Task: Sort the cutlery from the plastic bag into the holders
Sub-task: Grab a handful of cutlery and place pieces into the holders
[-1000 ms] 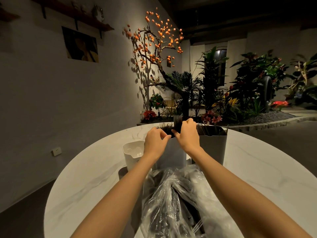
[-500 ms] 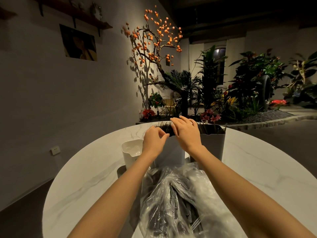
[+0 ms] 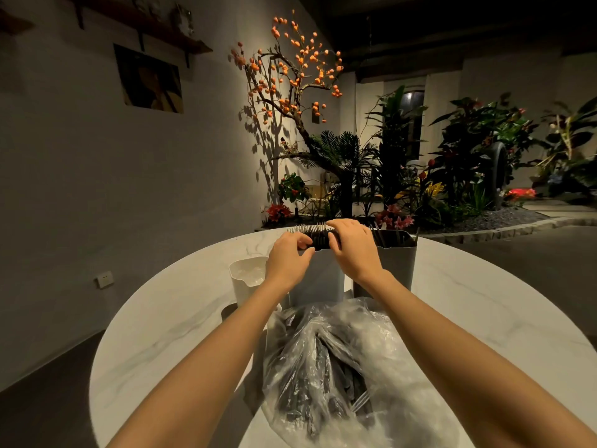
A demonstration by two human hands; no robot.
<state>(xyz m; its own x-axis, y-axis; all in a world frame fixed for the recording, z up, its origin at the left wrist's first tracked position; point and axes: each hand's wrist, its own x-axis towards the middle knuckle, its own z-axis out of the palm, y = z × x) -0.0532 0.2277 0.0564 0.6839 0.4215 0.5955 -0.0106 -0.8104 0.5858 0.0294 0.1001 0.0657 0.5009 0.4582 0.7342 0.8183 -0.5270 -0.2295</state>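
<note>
I am reaching over a round white table (image 3: 484, 318) with both arms. My left hand (image 3: 286, 258) is at the near rim of the middle holder (image 3: 318, 279). Its fingers are curled, and the thumb and first finger seem to pinch the rim or the forks there, but I cannot tell which. My right hand (image 3: 353, 245) lies flat on top of the forks (image 3: 310, 231) that stand in that holder. Its fingers are straight and press down on the dark fork handles. The shiny fork tips stick up along the far side.

The middle holder stands near the far edge of the table. Right beside it, on my right, stands a gray holder (image 3: 399, 266) with thin dark cutlery sticking up out of it. On my left stands a white holder (image 3: 247, 276), touching or almost touching the middle one.

The plastic bag (image 3: 339, 367) lies close to the near edge of the table, between my two arms. It is clear and crinkly. I can see more dark cutlery (image 3: 323, 376) inside it.

Behind the table are plants (image 3: 468, 163) and a tree with orange fruits (image 3: 290, 59).
</note>
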